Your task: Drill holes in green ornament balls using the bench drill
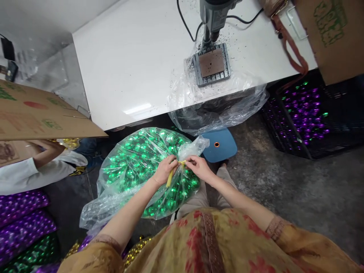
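Note:
A clear plastic bag (131,167) full of shiny green balls lies in front of me below the table edge. Its gathered neck (190,148) sticks up between my hands. My left hand (165,169) is closed on a yellow tie strip (170,176) at the neck. My right hand (199,167) pinches the other end of the same yellow strip, fingers pressed together, right beside the left hand.
A white table (127,64) holds a small drill press (212,57) with a loose plastic sheet (222,110) draped over the edge. A blue stool (220,146) stands beneath. A black crate (307,117) of purple balls is at right. Another person's sleeve (31,174) and cardboard (36,113) are at left, bags of purple balls (22,220) below.

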The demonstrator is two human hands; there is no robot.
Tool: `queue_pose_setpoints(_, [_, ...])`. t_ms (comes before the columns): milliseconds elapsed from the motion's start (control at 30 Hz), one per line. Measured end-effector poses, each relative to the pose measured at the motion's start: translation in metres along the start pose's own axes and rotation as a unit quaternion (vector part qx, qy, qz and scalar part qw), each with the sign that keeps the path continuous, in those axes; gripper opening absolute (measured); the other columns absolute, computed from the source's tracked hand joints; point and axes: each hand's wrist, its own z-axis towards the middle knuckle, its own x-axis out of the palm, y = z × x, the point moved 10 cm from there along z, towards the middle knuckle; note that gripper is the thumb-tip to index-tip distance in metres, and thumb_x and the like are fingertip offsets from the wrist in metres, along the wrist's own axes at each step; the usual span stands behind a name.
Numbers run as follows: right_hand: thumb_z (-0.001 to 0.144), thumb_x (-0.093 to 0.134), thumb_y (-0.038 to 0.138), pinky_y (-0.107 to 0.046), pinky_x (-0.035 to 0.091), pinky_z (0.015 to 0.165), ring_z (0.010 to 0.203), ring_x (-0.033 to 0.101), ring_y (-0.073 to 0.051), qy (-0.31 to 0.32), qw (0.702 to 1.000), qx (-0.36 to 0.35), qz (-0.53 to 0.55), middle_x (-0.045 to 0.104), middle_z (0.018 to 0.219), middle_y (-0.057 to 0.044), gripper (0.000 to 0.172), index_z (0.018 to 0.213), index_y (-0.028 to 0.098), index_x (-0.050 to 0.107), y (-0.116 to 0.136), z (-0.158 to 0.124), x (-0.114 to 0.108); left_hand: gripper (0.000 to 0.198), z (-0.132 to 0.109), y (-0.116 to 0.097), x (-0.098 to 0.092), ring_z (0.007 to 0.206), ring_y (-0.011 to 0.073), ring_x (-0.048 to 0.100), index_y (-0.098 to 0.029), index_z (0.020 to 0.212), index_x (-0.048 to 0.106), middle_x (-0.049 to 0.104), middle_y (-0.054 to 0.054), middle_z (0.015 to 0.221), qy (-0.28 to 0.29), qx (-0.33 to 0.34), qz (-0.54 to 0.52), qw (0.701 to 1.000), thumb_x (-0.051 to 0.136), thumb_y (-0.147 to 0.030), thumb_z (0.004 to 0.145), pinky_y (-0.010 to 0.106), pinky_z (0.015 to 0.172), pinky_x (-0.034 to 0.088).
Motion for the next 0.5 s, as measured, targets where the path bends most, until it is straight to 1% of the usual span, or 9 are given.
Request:
queue_pose_setpoints(67, [0.087,0.053,0.028,-0.025,0.045,0.067,0.07,0.058,-0.012,-0.002,1.0,0.02,0.011,0.062,0.078,-0.001,0.013,0.085,0.018,0.06,-0.003,-0.006,-0.002,0.027,-0.002,0.002,-0.005,0.087,0.0188,0.051,-0.02,0.077,0.056,0.057,0.006,0.096,0.006,0.002,0.008,1.0,0.041,-0.03,0.097,0.033,0.08,0.042])
queue_pose_setpoints(133, [0.084,0.057,0.025,-0.025,0.045,0.068,0.068,0.055,-0.011,0.008,0.999,0.033,0.024,0.06,0.078,0.0,0.008,0.079,0.018,0.059,-0.004,-0.013,-0.002,0.026,-0.004,0.008,-0.01,0.088,0.0201,0.049,-0.019,0.076,0.056,0.057,0.006,0.095,0.006,-0.008,0.023,1.0,0.041,-0.027,0.096,0.034,0.081,0.042])
queue_pose_setpoints(200, [0.083,0.059,0.024,-0.025,0.044,0.067,0.064,0.052,-0.01,0.023,0.997,0.05,0.048,0.058,0.076,0.001,0.013,0.071,0.019,0.056,-0.006,-0.022,-0.001,0.026,-0.005,0.017,-0.017,0.087,0.0214,0.048,-0.019,0.074,0.055,0.057,0.007,0.093,-0.004,-0.031,0.034,0.999,0.041,-0.026,0.096,0.036,0.081,0.042])
queue_pose_setpoints(300, [0.087,0.056,0.032,-0.023,0.043,0.056,0.054,0.049,-0.009,0.04,0.989,0.091,0.105,0.053,0.063,0.003,0.026,0.064,0.019,0.052,-0.016,-0.033,-0.001,0.026,-0.003,0.026,-0.022,0.087,0.0225,0.048,-0.019,0.071,0.055,0.057,0.008,0.089,-0.009,-0.062,0.013,0.998,0.045,-0.028,0.094,0.039,0.082,0.042])
queue_pose_setpoints(367, [0.085,0.058,0.039,-0.022,0.043,0.051,0.051,0.05,-0.009,0.031,0.98,0.118,0.157,0.053,0.059,0.004,0.029,0.065,0.019,0.052,-0.024,-0.037,-0.004,0.026,0.0,0.024,-0.026,0.088,0.0225,0.05,-0.019,0.07,0.056,0.059,0.008,0.09,-0.013,-0.069,-0.033,0.997,0.048,-0.031,0.092,0.041,0.085,0.041])
queue_pose_setpoints(433, [0.083,0.06,0.045,-0.023,0.048,0.055,0.055,0.054,-0.01,0.003,0.965,0.133,0.225,0.056,0.062,0.003,0.028,0.072,0.019,0.056,-0.03,-0.039,-0.008,0.026,0.003,0.017,-0.032,0.092,0.0222,0.053,-0.019,0.069,0.058,0.061,0.007,0.092,-0.029,-0.08,-0.117,0.99,0.053,-0.033,0.09,0.041,0.089,0.04])
queue_pose_setpoints(500, [0.082,0.059,0.048,-0.026,0.053,0.061,0.061,0.058,-0.01,-0.033,0.943,0.14,0.301,0.059,0.069,0.002,0.029,0.08,0.019,0.057,-0.033,-0.038,-0.01,0.028,0.004,0.011,-0.035,0.092,0.0214,0.056,-0.018,0.066,0.058,0.063,0.007,0.093,-0.045,-0.11,-0.235,0.965,0.058,-0.036,0.088,0.039,0.089,0.04])
